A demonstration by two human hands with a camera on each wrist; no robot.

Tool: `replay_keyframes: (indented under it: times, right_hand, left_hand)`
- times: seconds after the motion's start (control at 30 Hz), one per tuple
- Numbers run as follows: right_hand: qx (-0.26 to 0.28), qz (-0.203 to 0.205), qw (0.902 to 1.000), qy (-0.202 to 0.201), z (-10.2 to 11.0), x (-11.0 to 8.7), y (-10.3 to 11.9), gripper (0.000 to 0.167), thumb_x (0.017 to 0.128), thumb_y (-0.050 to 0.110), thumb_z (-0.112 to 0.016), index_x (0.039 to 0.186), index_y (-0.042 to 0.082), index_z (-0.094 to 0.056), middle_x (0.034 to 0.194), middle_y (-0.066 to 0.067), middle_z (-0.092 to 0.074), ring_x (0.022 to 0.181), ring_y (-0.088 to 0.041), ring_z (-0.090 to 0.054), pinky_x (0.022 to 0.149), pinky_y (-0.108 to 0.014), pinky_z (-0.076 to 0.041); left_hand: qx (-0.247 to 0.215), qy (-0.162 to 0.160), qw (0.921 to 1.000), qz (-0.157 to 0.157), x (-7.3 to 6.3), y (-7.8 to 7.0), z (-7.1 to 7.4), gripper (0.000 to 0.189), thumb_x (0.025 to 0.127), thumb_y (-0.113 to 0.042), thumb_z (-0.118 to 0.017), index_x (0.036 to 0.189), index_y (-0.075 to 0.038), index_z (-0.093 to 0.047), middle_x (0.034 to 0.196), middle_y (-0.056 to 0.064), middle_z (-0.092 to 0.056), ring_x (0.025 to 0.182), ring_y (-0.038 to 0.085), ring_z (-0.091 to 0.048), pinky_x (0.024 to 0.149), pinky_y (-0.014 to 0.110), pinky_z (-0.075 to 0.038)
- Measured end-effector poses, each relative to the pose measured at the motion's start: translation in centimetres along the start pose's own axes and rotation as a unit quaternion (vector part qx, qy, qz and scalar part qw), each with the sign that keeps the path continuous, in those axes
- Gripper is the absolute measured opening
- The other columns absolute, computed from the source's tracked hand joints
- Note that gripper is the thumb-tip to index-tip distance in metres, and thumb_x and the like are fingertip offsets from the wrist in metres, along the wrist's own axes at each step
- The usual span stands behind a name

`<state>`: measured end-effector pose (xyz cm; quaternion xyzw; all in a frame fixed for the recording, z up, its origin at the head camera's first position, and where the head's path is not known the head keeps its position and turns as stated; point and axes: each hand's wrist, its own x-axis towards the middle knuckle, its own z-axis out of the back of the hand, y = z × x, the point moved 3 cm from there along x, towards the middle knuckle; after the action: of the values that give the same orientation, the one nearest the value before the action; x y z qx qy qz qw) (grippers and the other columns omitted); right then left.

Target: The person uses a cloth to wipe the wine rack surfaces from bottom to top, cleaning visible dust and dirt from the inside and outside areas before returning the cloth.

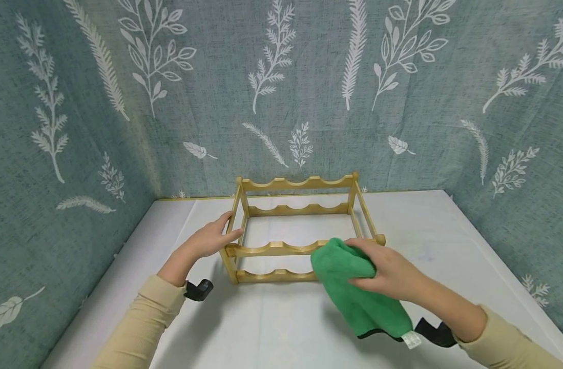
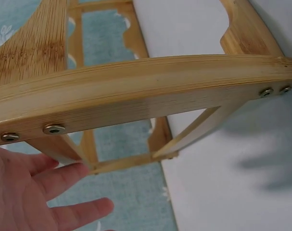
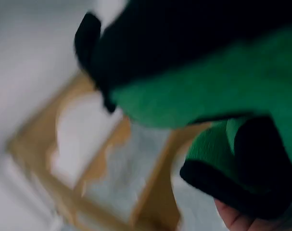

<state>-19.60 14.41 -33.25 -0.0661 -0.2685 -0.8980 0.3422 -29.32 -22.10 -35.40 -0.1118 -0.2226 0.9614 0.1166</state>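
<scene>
A light wooden rack [image 1: 281,250] with scalloped rails stands on the white table. At its left end is my left hand [image 1: 210,238], with the thumb across the top side rail and the forefinger at that rail. In the left wrist view, the fingers [image 2: 64,178] are spread and fairly straight below the screwed rail; the thumb does not show. My right hand [image 1: 384,269] grips a green cloth [image 1: 350,282] with black edging and a white tag at the rack's front right corner. Bunched at the top, the cloth hangs down in front and covers part of the front rails.
White table surface [image 1: 272,328] extends around the rack. Behind and to both sides hangs a blue-green fabric [image 1: 318,66] with white leaf prints. A black wrist mount [image 1: 199,290] sits under the left wrist, another [image 1: 435,333] beneath the right.
</scene>
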Motion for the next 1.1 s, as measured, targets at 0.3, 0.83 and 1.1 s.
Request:
replay_keyframes:
  times: [0.3, 0.83, 1.1]
  right_hand:
    - [0.027, -0.006, 0.9956, 0.090, -7.0, 3.9, 1.8, 0.063, 0.080, 0.032, -0.069, 0.133, 0.010, -0.043, 0.127, -0.008, -0.054, 0.105, -0.020, -0.057, 0.081, -0.038, -0.049]
    - [-0.054, 0.024, 0.9848, 0.163, -16.3, 10.1, 5.7, 0.060, 0.081, 0.039, -0.067, 0.132, 0.020, -0.043, 0.112, 0.000, -0.059, 0.089, -0.010, -0.059, 0.071, -0.026, -0.048]
    - [-0.176, 0.020, 0.9729, 0.149, -18.2, 10.7, 6.1, 0.053, 0.083, 0.038, -0.066, 0.128, 0.019, -0.045, 0.097, -0.005, -0.060, 0.069, -0.015, -0.060, 0.057, -0.026, -0.047]
  left_hand:
    - [-0.008, 0.007, 0.9999, 0.010, -0.1, -0.1, -0.1, 0.091, 0.086, -0.069, -0.031, 0.148, -0.007, -0.008, 0.144, 0.024, -0.029, 0.129, 0.041, -0.033, 0.099, 0.056, -0.031]
    - [-0.011, 0.003, 0.9999, 0.009, -0.3, -0.3, -0.1, 0.082, 0.091, -0.060, -0.033, 0.148, -0.006, -0.009, 0.144, 0.025, -0.029, 0.127, 0.042, -0.035, 0.098, 0.056, -0.032]
    - [-0.008, 0.004, 0.9999, 0.009, -0.5, -0.3, 0.0, 0.085, 0.090, -0.063, -0.032, 0.147, -0.005, -0.009, 0.144, 0.025, -0.028, 0.128, 0.042, -0.034, 0.098, 0.056, -0.032]
